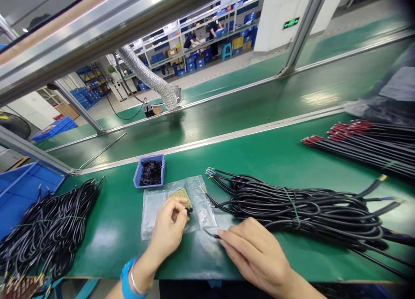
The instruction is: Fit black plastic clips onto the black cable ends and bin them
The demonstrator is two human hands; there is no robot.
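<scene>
Pinching small parts: left hand (168, 227) grips black piece (189, 211), seemingly; right hand (256, 252) grips thin dark lead (211, 234). Next move needs steady fingers.

1. You have a green surface (113, 217) before you, paler where light glares.
2. Your tray (149, 186) is violet-blue; its parts (151, 171) are black.
3. Your bag (154, 210) is clear and greyish; the pack (184, 197) there is mottled olive-yellow.
4. Your left hand (170, 227) has a black piece (189, 211); you wear a bright blue band (125, 281) and a silver bangle (131, 276).
5. Your right hand (256, 251) has a grey-and-black lead (211, 234).
6. To your right, the coil (275, 197) is black, its tie (293, 207) green, its wire ends (210, 172) blue, white and yellow.
7. To your left, the bundle (69, 212) is black, yellow-tipped.
8. Your far-right cables (369, 150) are black with red ends.
9. Your duct (147, 76) is crinkled silver.
</scene>
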